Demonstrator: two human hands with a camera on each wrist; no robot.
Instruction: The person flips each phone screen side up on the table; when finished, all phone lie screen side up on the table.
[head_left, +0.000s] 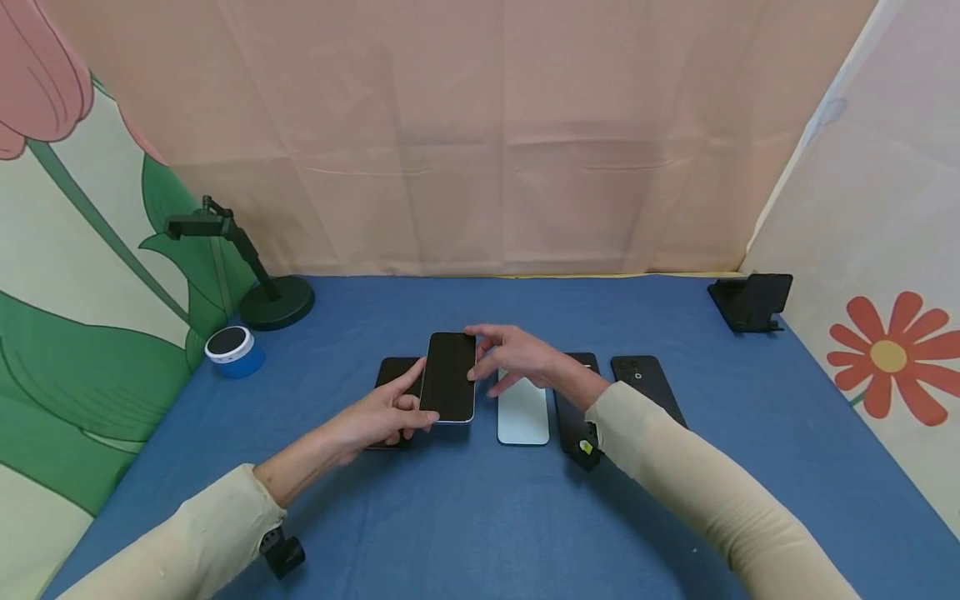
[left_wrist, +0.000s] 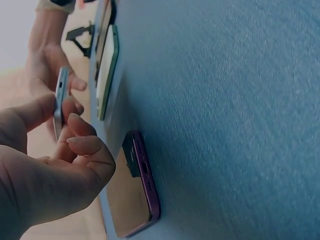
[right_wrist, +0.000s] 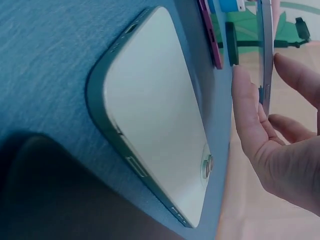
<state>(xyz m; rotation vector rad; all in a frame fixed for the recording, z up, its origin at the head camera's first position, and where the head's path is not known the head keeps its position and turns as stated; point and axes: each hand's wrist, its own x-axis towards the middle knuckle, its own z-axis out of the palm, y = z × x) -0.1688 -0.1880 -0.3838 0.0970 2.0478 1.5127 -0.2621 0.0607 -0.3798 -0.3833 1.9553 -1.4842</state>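
Note:
A smartphone (head_left: 448,379) with a dark screen and pale silver edges is held up off the table between both hands. My left hand (head_left: 378,417) pinches its lower left edge, thumb on the screen side and fingers behind. At the upper right, my right hand (head_left: 521,354) holds the top corner and right side, with fingers on both faces in the right wrist view. Below the left hand lies a purple-edged phone (left_wrist: 129,200), partly covered in the head view. A pale green phone (right_wrist: 155,95) lies back up beneath the right hand.
Two dark phones, one (head_left: 576,429) partly behind the right forearm and another (head_left: 645,379) farther right, lie on the blue tablecloth (head_left: 450,533). A black desk lamp (head_left: 277,302) and blue-white round object (head_left: 236,352) stand left. A black stand (head_left: 752,302) sits back right.

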